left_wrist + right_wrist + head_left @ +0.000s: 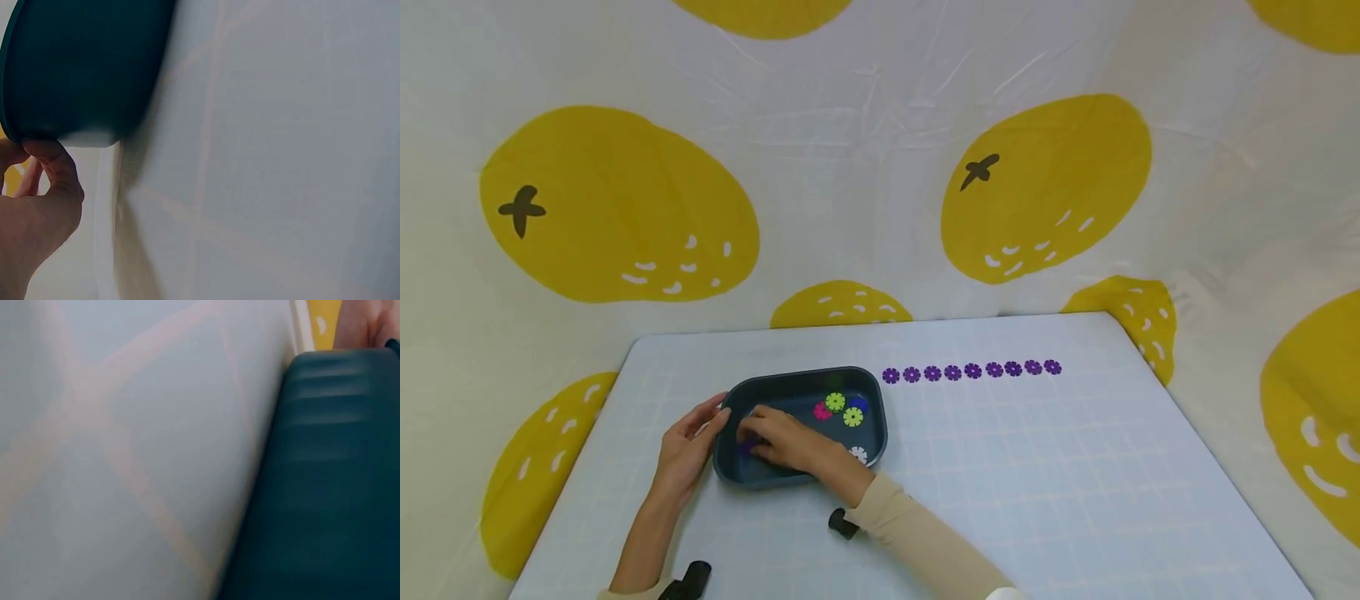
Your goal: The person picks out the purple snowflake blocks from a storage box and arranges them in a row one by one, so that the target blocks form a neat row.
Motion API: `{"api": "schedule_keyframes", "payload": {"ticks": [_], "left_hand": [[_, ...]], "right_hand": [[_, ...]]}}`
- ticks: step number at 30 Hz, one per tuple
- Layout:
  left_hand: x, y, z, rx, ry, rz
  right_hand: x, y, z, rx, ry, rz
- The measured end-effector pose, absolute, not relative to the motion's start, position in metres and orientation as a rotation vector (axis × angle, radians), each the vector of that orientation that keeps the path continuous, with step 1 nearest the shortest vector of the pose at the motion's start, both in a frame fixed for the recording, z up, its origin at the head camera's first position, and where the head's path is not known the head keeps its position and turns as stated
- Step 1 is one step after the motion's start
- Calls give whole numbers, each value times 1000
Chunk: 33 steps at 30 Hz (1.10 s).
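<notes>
A dark teal tray (805, 377) stands on the table, with flower-shaped discs inside it. At its left end my left hand (685, 450) grips the rim; in the left wrist view the thumb (53, 159) presses against the tray's edge. My right hand (786, 437) reaches into the tray's left part, fingers bent down around a purple flower-shaped disc (747, 447). Whether the fingertips pinch that disc I cannot tell. To the right in the tray lie two yellow-green discs (853, 417), a pink disc (822, 411), a blue disc (860, 404) and a white disc (858, 454).
Several purple flower-shaped discs (973, 371) form a straight row to the right of the tray, near the table's back edge. The table (1037, 483) has a pale blue checked cover. Behind it hangs a white cloth (865, 167) printed with large yellow fruit.
</notes>
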<state>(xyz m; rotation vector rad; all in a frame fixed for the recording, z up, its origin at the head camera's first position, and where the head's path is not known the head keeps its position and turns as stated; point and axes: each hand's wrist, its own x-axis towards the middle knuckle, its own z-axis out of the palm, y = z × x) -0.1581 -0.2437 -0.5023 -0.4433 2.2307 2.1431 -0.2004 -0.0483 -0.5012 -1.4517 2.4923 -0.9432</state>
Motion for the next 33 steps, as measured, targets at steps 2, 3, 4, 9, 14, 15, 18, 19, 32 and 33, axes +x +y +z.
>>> {"api": "schedule_keyframes", "payload": {"ticks": [2,3,4,9,14,15,18,19,32,33], "left_hand": [[-158,-243,-501,-453,2241,2130],[-158,-242,-501,-457,2248,2125],[-158,-242,-501,-457,2246,2128],[-159,-242,-501,-449,2246,2140],[-160,-243,-501,-460,2244,2139],[-161,-243,-501,-464,2244,2140],[-161,-242,-502,-490,2249,2142],[-161,-242,-502,-501,2252,2140],[-161,-242,-502,-543,2283,2051],[-161,-242,-501,-540,2281,2049]], "right_hand": [[-200,-47,-500,-1462,2488,-946],[-200,-46,-499,-1465,2488,-947],[-200,-46,-499,-1466,2484,-950],[-199,-45,-497,-1475,2506,-957],[-201,-40,-497,-1468,2514,-1039],[-201,-38,-496,-1459,2516,-1069],[-203,-31,-494,-1428,2507,-1180],[-203,-28,-493,-1414,2503,-1215],[-209,10,-492,-1244,2556,-1420],[-210,12,-491,-1235,2572,-1427]]}}
